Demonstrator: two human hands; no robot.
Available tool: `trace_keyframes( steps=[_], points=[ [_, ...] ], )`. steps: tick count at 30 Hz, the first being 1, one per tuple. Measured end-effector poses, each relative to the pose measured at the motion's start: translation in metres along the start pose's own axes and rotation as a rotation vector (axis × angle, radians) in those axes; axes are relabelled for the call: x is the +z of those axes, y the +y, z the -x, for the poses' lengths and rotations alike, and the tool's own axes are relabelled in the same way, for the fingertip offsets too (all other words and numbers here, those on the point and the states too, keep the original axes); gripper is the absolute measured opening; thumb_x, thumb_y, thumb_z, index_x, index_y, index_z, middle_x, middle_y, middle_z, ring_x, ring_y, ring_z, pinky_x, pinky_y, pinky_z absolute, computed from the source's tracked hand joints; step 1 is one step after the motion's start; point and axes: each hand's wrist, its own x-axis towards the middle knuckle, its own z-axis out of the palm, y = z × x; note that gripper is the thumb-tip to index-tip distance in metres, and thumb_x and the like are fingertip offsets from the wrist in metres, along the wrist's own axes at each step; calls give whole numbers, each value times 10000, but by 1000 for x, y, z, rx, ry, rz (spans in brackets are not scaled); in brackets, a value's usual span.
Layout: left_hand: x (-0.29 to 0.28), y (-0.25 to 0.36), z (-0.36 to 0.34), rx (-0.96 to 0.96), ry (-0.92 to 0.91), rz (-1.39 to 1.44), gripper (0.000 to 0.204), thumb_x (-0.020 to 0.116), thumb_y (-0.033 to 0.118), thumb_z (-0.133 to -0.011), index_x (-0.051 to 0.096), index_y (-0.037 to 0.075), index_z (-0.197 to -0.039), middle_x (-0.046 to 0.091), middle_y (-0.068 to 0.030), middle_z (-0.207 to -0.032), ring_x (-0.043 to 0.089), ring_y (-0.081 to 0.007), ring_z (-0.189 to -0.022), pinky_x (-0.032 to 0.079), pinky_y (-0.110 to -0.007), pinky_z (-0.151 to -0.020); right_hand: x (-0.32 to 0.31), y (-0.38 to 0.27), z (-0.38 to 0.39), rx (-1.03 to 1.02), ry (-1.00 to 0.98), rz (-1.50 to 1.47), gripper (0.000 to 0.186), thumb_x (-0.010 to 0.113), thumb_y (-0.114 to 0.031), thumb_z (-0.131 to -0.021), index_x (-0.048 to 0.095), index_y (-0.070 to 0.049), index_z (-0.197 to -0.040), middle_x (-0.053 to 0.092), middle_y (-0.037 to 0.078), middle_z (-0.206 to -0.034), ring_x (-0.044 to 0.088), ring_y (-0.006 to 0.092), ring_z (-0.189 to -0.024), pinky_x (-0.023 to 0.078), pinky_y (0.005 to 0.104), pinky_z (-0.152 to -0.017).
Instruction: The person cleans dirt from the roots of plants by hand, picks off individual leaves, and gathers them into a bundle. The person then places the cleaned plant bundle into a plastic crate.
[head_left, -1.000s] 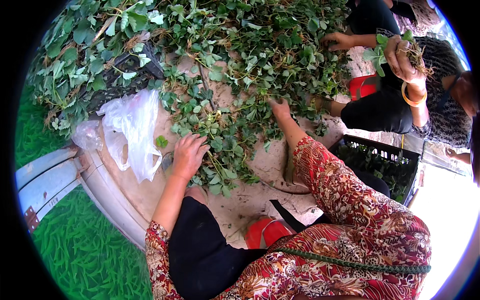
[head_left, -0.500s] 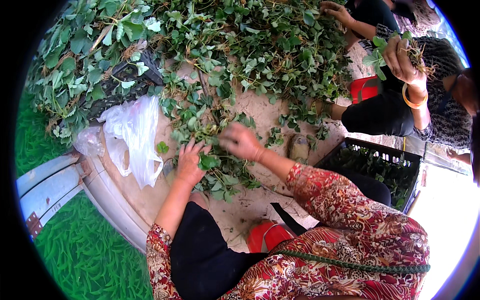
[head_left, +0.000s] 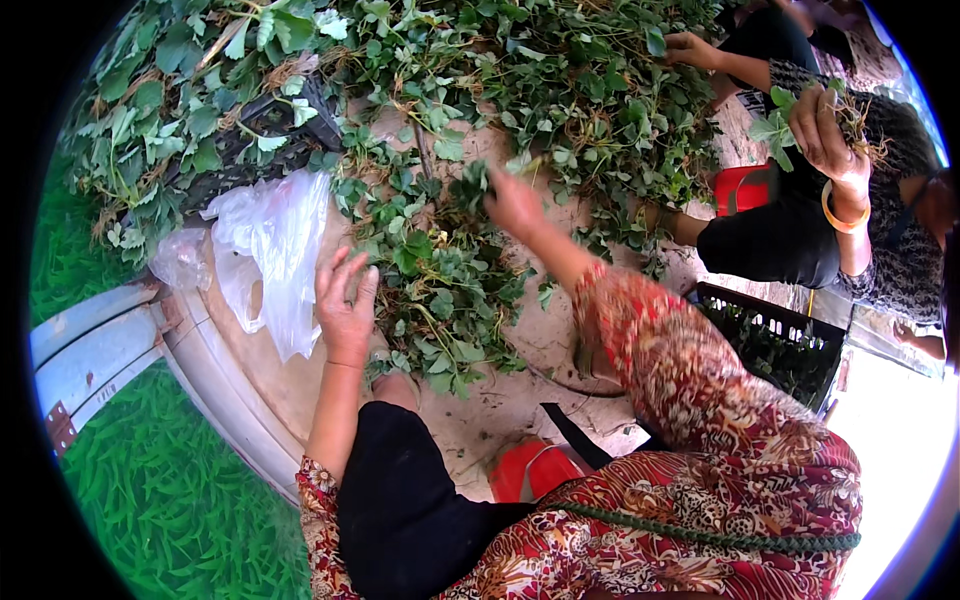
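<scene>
My left hand (head_left: 343, 305) is raised at the left edge of a pile of leafy green plants (head_left: 445, 300), beside a white plastic bag (head_left: 268, 240), fingers apart and holding nothing. My right hand (head_left: 510, 205), blurred by motion, is farther forward over the plants, its fingers closed on a small leafy plant (head_left: 475, 182). More plants with thin brown roots spread across the pale ground (head_left: 535, 340) and over a dark plastic crate (head_left: 260, 130) at the upper left.
At the right a co-worker holds up a rooted plant (head_left: 778, 130); another hand (head_left: 690, 50) touches the pile. A black crate of greens (head_left: 760, 340), red objects (head_left: 740, 188) (head_left: 525, 470), a curved metal edge (head_left: 100, 340) and green grass-patterned flooring (head_left: 170, 470) surround me.
My right hand came in toward my left hand, then moved forward and up with leaves in it. My left hand has left the plants, shifting left with fingers spread.
</scene>
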Motion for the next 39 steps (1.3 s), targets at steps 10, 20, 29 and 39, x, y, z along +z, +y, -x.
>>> trace_keyframes(
  steps=[10, 20, 29, 39],
  points=[
    [26, 41, 8, 519, -573, -339, 426, 653, 342, -780, 593, 231, -1187, 477, -59, -1327, 344, -300, -1298, 266, -501, -1050, 52, -46, 194, -497, -226, -87, 583, 539, -69, -756, 444, -198, -1316, 454, 192, -1272, 472, 374, -1126, 423, 421, -935],
    [25, -19, 26, 300, -409, -373, 275, 674, 318, -763, 685, 143, -975, 558, -91, -1178, 465, -305, -1145, 349, -436, -967, 27, -37, 221, -333, -35, -304, 255, 583, -29, -713, 640, -108, -949, 562, 105, -858, 583, 302, -786, 498, 392, -684],
    [22, -12, 26, 384, -438, -220, 196, 720, 236, -693, 680, 125, -849, 576, -63, -1146, 471, -302, -1139, 372, -426, -945, -4, -4, 159, 173, 206, -575, 151, 610, -115, -819, 635, -46, -951, 589, 95, -919, 576, 220, -782, 483, 312, -735],
    [20, -14, 23, 376, -408, -200, 274, 712, 356, -717, 673, 85, -714, 601, -68, -1105, 471, -311, -1131, 376, -425, -931, -36, -7, 139, 416, -128, -1076, 206, 597, -222, -866, 611, -42, -963, 636, 25, -849, 579, 97, -760, 428, 225, -646]
  ],
)
